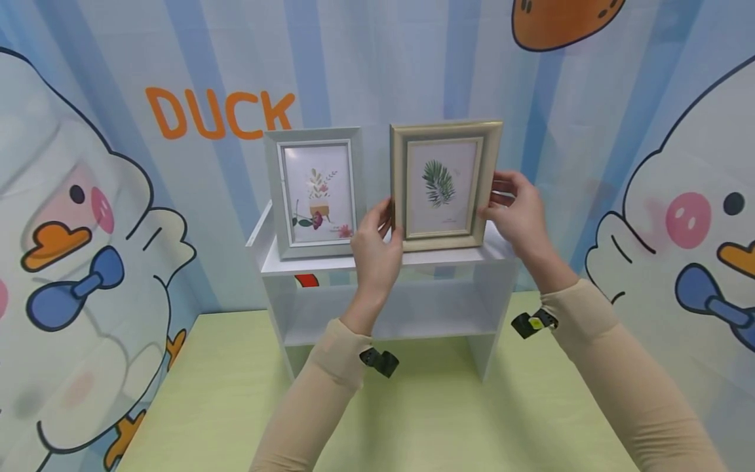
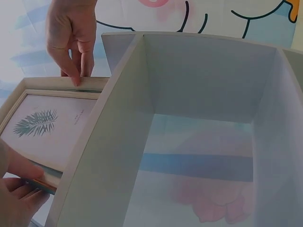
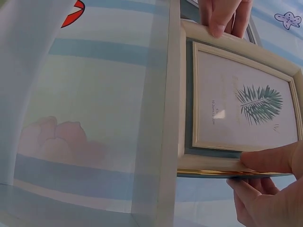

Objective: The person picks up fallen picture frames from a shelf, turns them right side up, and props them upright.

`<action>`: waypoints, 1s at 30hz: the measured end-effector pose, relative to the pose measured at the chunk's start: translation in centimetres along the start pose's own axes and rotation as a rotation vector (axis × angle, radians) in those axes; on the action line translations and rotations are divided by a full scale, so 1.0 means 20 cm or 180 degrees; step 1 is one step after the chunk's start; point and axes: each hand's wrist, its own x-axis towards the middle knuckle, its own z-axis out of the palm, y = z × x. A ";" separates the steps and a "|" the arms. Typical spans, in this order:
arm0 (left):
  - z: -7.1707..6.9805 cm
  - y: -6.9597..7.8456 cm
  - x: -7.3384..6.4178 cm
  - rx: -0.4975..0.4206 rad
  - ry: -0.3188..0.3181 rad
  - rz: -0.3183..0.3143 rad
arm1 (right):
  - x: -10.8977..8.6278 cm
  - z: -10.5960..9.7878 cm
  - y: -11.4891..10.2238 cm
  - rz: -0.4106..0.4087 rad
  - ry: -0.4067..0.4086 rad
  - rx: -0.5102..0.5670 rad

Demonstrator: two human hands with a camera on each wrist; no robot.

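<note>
A gold picture frame (image 1: 445,242) with a green leaf print stands upright on the right part of the white shelf's top. My left hand (image 1: 377,252) pinches its left edge, thumb at the front and fingers behind. On the opposite edge my right hand (image 1: 519,213) grips the frame the same way, lower than mid-height. In the right wrist view the gold frame (image 3: 222,163) has its bottom edge right at the shelf's top board. A silver picture frame (image 1: 312,250) with a potted-flower print stands to the left, close beside my left hand.
The white shelf (image 1: 389,308) has open compartments and stands on a pale green tabletop (image 1: 430,419). A low side wall (image 1: 259,224) rises at the shelf's left end. Behind hangs a blue striped curtain (image 1: 377,59) with duck drawings.
</note>
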 end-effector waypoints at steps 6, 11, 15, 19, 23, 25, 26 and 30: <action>0.00 0.00 0.00 0.0073 -0.0043 0.0002 | -0.01 0.00 0.01 -0.0071 0.0049 0.0016; -0.01 0.00 0.00 0.0147 -0.0061 0.0023 | -0.02 0.01 0.01 -0.0116 0.0074 -0.0009; -0.02 -0.01 0.00 0.0189 -0.0077 0.0077 | -0.01 0.01 0.02 -0.0164 0.0094 -0.0005; -0.02 -0.02 0.00 0.0197 -0.0076 0.0118 | -0.02 0.01 0.03 -0.0216 0.0082 -0.0019; -0.02 -0.03 0.01 0.0207 -0.0069 0.0123 | -0.03 0.00 0.03 -0.0206 0.0059 -0.0051; -0.03 -0.03 0.01 0.0214 -0.0068 0.0121 | -0.03 0.01 0.03 -0.0201 0.0056 -0.0060; -0.03 -0.03 0.01 0.0221 -0.0065 0.0118 | -0.03 0.01 0.03 -0.0201 0.0054 -0.0071; -0.03 -0.04 0.01 0.0231 -0.0047 0.0125 | -0.03 0.00 0.03 -0.0219 0.0045 -0.0106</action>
